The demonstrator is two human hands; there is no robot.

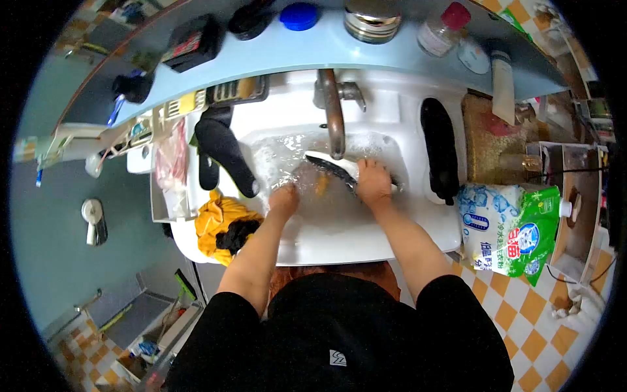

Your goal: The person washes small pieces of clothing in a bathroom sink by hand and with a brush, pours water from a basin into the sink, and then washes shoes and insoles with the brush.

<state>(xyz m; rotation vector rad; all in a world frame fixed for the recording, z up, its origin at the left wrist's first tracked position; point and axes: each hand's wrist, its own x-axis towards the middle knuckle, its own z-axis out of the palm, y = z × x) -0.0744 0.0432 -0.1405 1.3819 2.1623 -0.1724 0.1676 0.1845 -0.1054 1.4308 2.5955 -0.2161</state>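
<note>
In the white sink point(326, 245), both hands work in cloudy, foamy water point(287, 147). My right hand point(374, 181) is closed over a shoe point(339, 164) with a white sole edge and dark upper, tilted and partly under water beneath the faucet point(333, 114). My left hand point(284, 198) dips into the water left of the shoe; its fingers are hidden below the surface, so whether it grips anything does not show. A blurred orange-yellow patch point(321, 184) appears in the water between the hands.
Black insoles point(225, 147) lie on the left ledge, above a yellow cloth point(222, 219) and a black cloth point(236, 236). A long black item point(439, 147) rests on the right ledge, near a green-and-white detergent bag point(509, 228). A shelf point(274, 55) with jars overhangs the sink's back.
</note>
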